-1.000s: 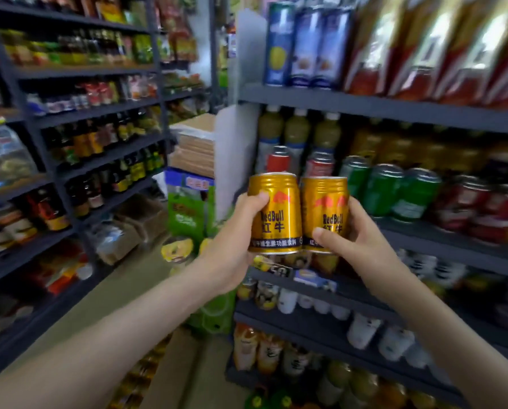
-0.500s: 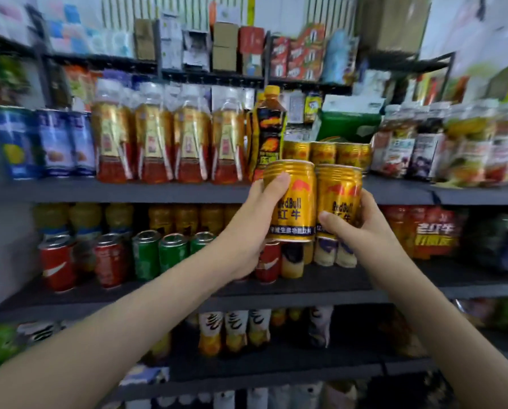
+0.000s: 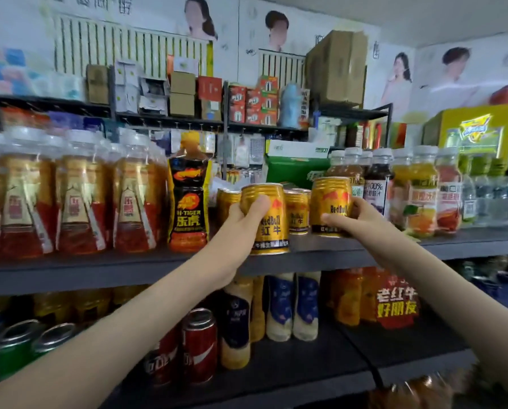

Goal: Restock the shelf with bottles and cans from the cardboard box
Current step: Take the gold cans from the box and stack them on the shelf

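Shop aisle, grey metal shelf (image 3: 99, 270) crossing the frame, packed rows on both sides.

Left hand (image 3: 242, 215): fingers curled round the upper body of the left can (image 3: 272, 228), a gold Red Bull can held upright with its label towards you. Its base is level with the shelf's front lip; I cannot tell whether it is resting there.

Right hand (image 3: 353, 219): thumb and fingers close round the lower half of the right can (image 3: 331, 199), also upright and further in over the board — contact with the board is unclear.

Gold cans (image 3: 297, 211) of the same kind already stand behind and between the two. A Hi-Tiger bottle (image 3: 189, 202) is at 9 o'clock of the left can, and a dark juice bottle (image 3: 376, 184) is at 3 o'clock of the right.

Judgement: you hold one can per hand, apart, so each goes into its own front slot of the matching row, labels outward. Side grips leave the bases free to set down flat.

Risk: the right slot is tight — your knuckles are close to the juice bottle.

Cardboard box: out of frame.
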